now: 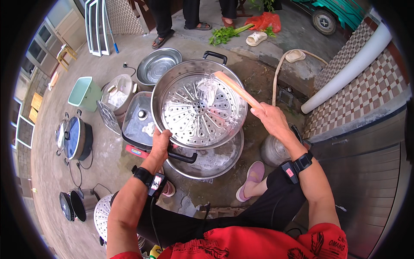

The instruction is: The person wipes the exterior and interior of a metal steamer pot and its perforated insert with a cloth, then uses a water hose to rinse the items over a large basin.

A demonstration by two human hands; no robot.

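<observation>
My left hand (160, 142) grips the near left rim of a metal steamer tray (181, 119) with rows of holes and two black handles. The tray is held tilted above a wide metal basin (207, 162) that has wet suds or water in it. In my right hand (271, 118) is an orange braided hose (241, 91), its end over the tray's far right part. Water runs from the hose end onto the perforated metal. Left of the tray lies an electric pan with a glass lid (134, 115), with a whitish clump on it.
Another metal basin (160, 64), a lidded pot (119, 92) and a green plastic bin (84, 94) stand beyond and left. A metal pot (275, 150) is by my right knee. Further left are a black pot (77, 137) and cords. People's legs (192, 14) and leafy greens (223, 35) are ahead.
</observation>
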